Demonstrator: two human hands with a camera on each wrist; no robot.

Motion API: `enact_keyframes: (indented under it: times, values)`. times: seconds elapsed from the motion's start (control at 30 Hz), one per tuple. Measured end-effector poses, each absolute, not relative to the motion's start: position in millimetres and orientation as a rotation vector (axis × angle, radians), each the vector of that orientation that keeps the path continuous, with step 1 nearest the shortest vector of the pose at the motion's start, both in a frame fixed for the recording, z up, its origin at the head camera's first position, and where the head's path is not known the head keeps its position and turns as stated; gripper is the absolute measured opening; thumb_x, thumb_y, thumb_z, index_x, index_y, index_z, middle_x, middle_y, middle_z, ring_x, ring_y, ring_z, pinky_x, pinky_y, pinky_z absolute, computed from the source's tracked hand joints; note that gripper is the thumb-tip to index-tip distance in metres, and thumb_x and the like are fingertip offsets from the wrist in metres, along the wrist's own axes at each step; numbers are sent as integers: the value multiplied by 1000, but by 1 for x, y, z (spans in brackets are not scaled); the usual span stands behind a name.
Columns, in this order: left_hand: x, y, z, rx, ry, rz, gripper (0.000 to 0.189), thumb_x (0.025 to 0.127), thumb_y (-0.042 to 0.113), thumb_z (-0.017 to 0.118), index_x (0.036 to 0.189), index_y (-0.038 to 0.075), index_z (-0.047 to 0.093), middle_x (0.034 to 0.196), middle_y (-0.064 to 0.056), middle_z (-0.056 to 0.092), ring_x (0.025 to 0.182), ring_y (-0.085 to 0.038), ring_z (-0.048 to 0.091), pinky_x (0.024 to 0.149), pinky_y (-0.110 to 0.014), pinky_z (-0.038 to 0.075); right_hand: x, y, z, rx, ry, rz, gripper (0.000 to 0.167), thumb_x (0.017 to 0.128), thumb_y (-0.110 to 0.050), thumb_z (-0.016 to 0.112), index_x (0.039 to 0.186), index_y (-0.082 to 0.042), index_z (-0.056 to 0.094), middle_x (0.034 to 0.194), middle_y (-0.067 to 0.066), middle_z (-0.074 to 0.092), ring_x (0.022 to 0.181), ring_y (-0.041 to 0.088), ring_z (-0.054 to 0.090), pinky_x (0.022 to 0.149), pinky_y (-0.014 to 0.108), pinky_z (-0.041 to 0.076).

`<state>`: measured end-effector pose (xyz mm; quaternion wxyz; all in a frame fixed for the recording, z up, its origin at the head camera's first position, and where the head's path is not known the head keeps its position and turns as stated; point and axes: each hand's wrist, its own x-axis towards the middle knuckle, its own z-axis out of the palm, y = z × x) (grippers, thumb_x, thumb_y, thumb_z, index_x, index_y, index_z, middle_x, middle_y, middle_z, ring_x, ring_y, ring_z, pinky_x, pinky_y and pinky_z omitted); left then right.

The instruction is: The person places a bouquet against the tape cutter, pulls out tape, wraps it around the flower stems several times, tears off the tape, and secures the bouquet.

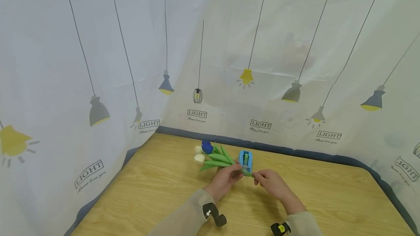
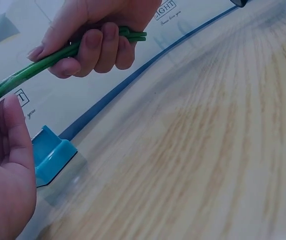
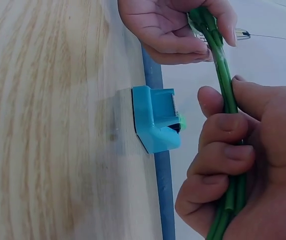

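A bunch of artificial tulips (image 1: 210,156), white and blue with green leaves, lies across both hands, blooms to the left. My left hand (image 1: 224,179) holds the bunch just below the leaves, thumb along the stems. My right hand (image 1: 272,183) grips the lower end of the green stems (image 3: 226,82), fingers curled round them, as the right wrist view shows. A shiny clear patch like tape shows on the stems between the hands. Right behind the stems stands a light-blue tape dispenser (image 1: 250,159), its toothed cutting edge visible in the right wrist view (image 3: 155,120).
Both hands are above a wood-grain table (image 1: 157,192). A white curtain (image 1: 229,46) printed with hanging lamps encloses its back and sides, with a dark blue strip (image 1: 288,150) along the table's far edge. Each wrist bears a black camera mount (image 1: 214,214).
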<state>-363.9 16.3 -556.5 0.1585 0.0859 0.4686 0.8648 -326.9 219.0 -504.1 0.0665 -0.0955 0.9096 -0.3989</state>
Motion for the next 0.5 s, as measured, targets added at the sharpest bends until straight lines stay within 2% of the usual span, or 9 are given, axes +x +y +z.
enact_keyframes:
  times: [0.27, 0.5]
  values:
    - [-364, 17, -558, 202, 1313, 2513, 11, 104, 7, 64, 96, 14, 69, 91, 2, 74, 82, -7, 71, 77, -17, 62, -326, 217, -505, -238, 2832, -1183, 28, 110, -25, 60, 96, -9, 77, 76, 4, 60, 69, 18, 49, 60, 30, 41]
    - [-363, 17, -557, 117, 1329, 2540, 7, 102, 12, 70, 95, 13, 71, 90, 2, 72, 84, -9, 71, 78, -19, 62, -325, 216, -504, -249, 2860, -1140, 23, 107, -26, 65, 95, -13, 78, 81, 5, 68, 70, 17, 51, 61, 30, 42]
